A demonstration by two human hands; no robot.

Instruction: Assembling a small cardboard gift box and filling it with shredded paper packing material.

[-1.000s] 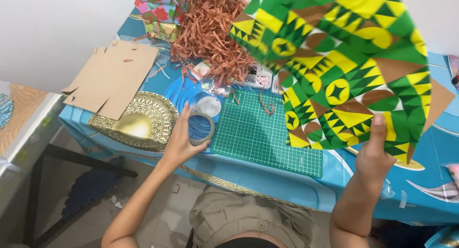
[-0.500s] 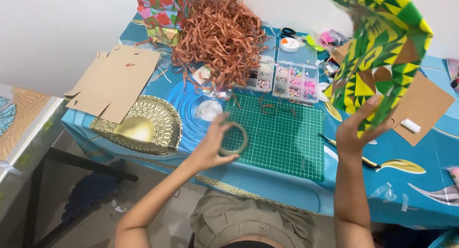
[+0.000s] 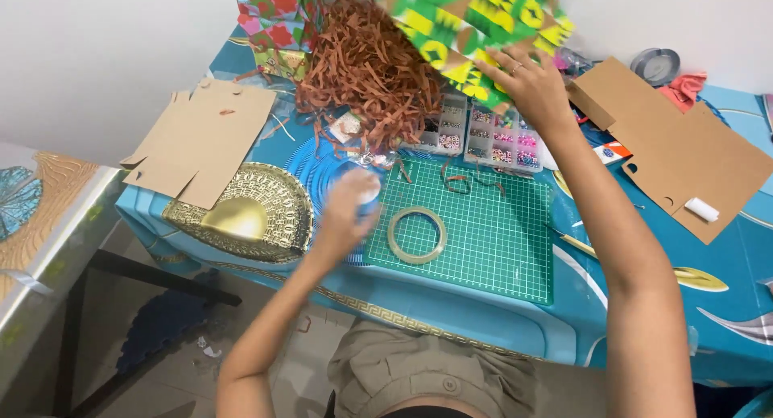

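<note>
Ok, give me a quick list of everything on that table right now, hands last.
cutting mat: 1, green, table centre
tape roll: 1, tan, flat on the mat's left part
paper shreds: 1 pile, brown, behind the mat
bead box: 1, clear, multicoloured contents, behind the mat
gold plate: 1, gold, left of the mat
flat cardboard: 1, brown, far left
cardboard box: 1, brown, right
patterned sheet: 1, green and yellow, lifted over the far edge
small tub: 1, pale, blurred, at the mat's left edge
left hand: on the small tub, blurred
right hand: gripping the patterned sheet
</note>
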